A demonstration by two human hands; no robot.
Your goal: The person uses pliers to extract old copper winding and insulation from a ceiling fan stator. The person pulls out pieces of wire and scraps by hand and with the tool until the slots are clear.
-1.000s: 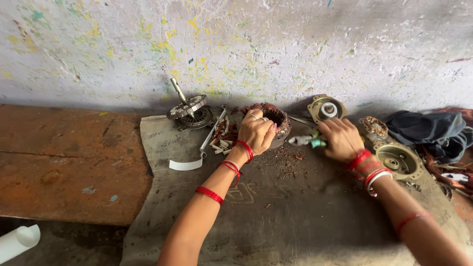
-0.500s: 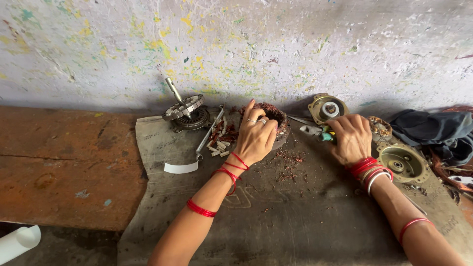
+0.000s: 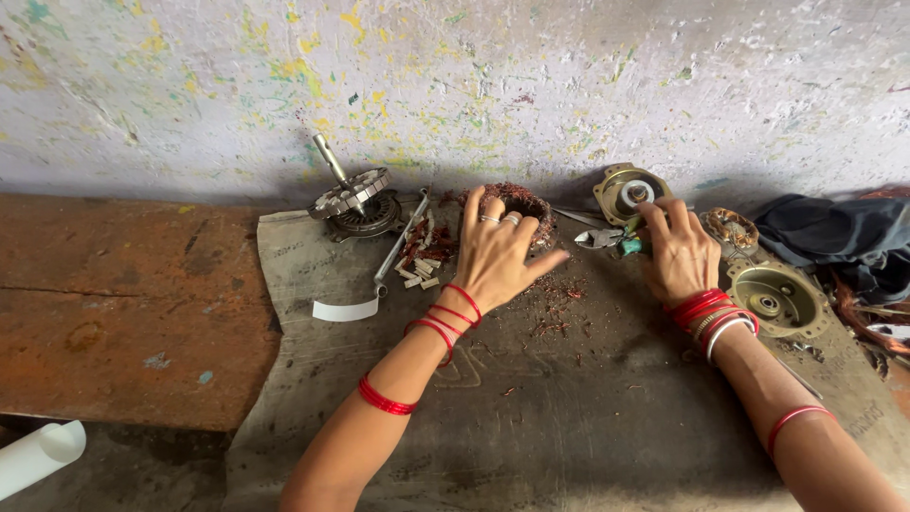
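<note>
My left hand (image 3: 495, 254) rests with spread fingers on a round motor stator (image 3: 529, 207) wound with copper wire, near the wall. My right hand (image 3: 679, 252) is closed around the green handles of a pair of cutting pliers (image 3: 607, 239), whose jaws point left toward the stator. Both wrists carry red bangles. Copper wire scraps (image 3: 555, 303) lie scattered on the grey sack mat (image 3: 531, 417) under my hands.
A rotor with a shaft (image 3: 353, 197), a spanner (image 3: 393, 254), a white strip (image 3: 343, 310) and small white insulation pieces (image 3: 417, 275) lie left of the stator. Two round motor covers (image 3: 779, 298) (image 3: 627, 192), a coil ring (image 3: 730, 228) and dark cloth (image 3: 834, 235) sit right. A white roll (image 3: 38, 457) lies bottom left.
My left hand has spread its fingers over the stator. My right hand has drawn back a little toward me with the pliers.
</note>
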